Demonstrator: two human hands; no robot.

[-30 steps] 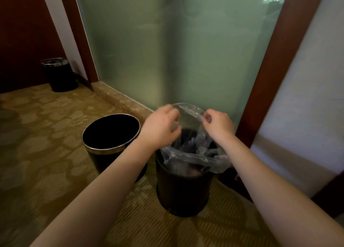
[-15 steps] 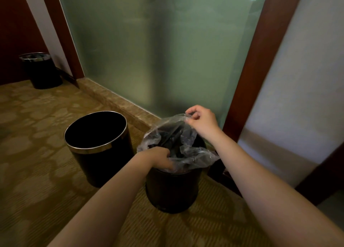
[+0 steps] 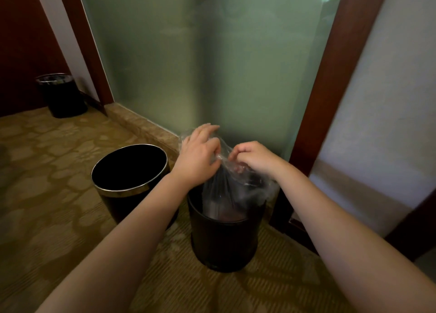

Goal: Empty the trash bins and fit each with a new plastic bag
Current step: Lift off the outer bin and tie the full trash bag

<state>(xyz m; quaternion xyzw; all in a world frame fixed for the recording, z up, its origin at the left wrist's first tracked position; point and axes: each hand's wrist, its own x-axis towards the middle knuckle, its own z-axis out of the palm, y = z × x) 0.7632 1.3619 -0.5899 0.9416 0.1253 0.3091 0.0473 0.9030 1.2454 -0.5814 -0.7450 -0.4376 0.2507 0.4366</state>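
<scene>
A black round trash bin [image 3: 224,239] stands on the carpet in front of me with a clear plastic bag [image 3: 230,190] rising out of it. The bag's top is gathered into a bunch above the bin. My left hand [image 3: 197,158] grips the gathered plastic from the left. My right hand [image 3: 253,158] pinches the same bunch from the right, fingers curled. Something reddish shows through the bag inside the bin.
A second black bin [image 3: 128,178] with a metal rim stands just left, with no liner in it. A third bin [image 3: 60,95] sits far left by the wall. A frosted glass panel [image 3: 212,64] and a dark wooden frame [image 3: 330,88] stand close behind.
My left hand has come up from the bin's front rim to meet the right hand. The bag's mouth, spread open before, is now gathered together above the bin.
</scene>
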